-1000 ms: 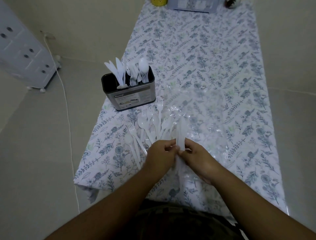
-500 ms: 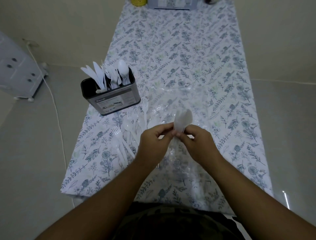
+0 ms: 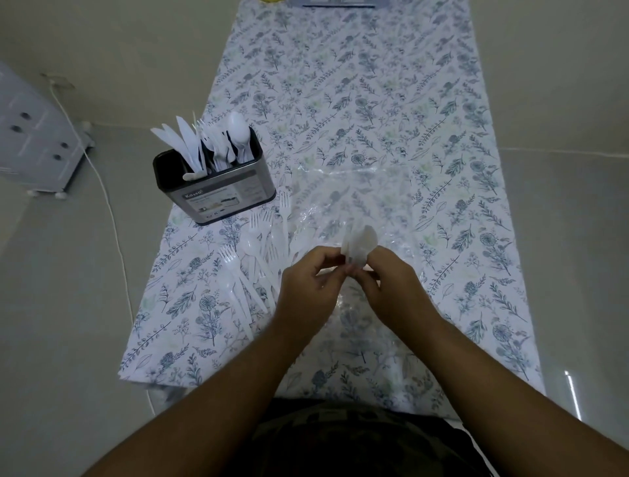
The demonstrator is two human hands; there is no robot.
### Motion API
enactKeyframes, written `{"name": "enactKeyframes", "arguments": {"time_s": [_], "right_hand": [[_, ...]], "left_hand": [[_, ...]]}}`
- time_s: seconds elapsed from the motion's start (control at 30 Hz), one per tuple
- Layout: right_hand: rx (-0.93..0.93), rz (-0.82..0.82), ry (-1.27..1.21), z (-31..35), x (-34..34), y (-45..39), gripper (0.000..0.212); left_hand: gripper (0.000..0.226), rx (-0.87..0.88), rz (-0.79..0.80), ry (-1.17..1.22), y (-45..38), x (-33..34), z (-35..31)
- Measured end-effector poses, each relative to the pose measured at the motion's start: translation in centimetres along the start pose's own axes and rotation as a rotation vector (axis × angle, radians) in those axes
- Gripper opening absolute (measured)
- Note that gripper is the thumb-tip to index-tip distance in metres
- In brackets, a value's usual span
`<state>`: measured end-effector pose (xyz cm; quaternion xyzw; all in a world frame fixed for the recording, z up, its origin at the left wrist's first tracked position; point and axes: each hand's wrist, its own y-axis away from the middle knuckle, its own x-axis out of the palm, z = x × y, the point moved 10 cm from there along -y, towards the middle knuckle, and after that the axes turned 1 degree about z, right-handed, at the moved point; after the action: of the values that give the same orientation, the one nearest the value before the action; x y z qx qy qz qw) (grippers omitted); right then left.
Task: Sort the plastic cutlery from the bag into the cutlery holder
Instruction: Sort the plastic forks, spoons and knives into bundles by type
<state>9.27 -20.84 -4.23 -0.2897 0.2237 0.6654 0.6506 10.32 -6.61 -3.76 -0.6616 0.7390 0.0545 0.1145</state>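
On the floral-clothed bench (image 3: 357,102), white spoons (image 3: 360,243) (seemingly several, stacked) are pinched by the left hand (image 3: 308,289) and right hand (image 3: 391,286) near the front edge. Light, slippery, brittle; best held at the handles. The cutlery holder (image 3: 218,184) stands at the left edge.

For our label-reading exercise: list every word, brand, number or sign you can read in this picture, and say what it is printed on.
"Kassa": brand word on the label on the front of the cutlery holder.
Smaller print and little pictures on the same label: too small and blurred to read.
Blue-edged object at the table's far end: no text readable.
Nothing else carries any writing.
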Motion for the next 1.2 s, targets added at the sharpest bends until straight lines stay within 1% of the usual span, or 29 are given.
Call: {"name": "enactKeyframes", "arguments": {"time_s": [0.1,0.17,0.3,0.4,0.5,0.57,0.6,0.67,0.7,0.8,0.9,1.1,1.2], "right_hand": [[0.019,0.073,-0.010,-0.8,1.6,0.6,0.024],[0.023,0.111,-0.023,-1.2,2.6,1.0,0.018],[0.002,0.080,-0.020,-0.5,2.8,1.2,0.007],[-0.051,0.076,-0.018,0.0,2.8,1.0,0.016],[-0.065,0.142,-0.018,-0.6,3.7,1.2,0.002],[-0.054,0.147,-0.005,-1.0,3.9,1.2,0.004],[-0.038,0.132,0.000,-1.2,3.8,1.1,0.010],[-0.010,0.091,0.031,-1.4,3.2,0.8,0.028],[0.004,0.091,0.053,-1.7,3.2,0.7,0.033],[0.025,0.146,0.086,-2.1,3.7,0.2,0.031],[0.005,0.197,0.068,-1.4,4.0,-0.2,0.025],[-0.105,0.305,0.037,2.3,4.6,-1.2,0.019],[-0.148,0.277,0.057,4.2,4.8,-2.2,0.021]], "left_hand": [[0.012,-0.010,0.007,-0.049,0.6,-0.1,0.8],[0.014,-0.017,0.017,-0.084,1.1,-0.1,1.6],[0.020,0.001,-0.010,-0.118,1.0,-0.6,1.9],[0.026,0.011,-0.014,-0.117,0.8,-0.8,2.0],[0.031,-0.023,0.003,-0.073,1.0,-0.8,2.8],[0.031,-0.036,0.013,-0.079,0.9,-0.7,3.3],[0.030,-0.036,0.018,-0.093,0.8,-0.8,3.6],[0.027,-0.027,0.043,-0.136,0.7,-0.8,4.0],[0.026,-0.015,0.063,-0.154,0.8,-0.7,3.9],[0.021,0.011,0.087,-0.167,0.9,-0.7,3.3],[0.021,0.029,0.063,-0.163,0.6,-1.1,2.8],[0.018,-0.019,-0.001,-0.106,0.5,-3.9,2.5],[0.015,0.009,-0.040,-0.122,0.5,-6.1,1.6]]}}
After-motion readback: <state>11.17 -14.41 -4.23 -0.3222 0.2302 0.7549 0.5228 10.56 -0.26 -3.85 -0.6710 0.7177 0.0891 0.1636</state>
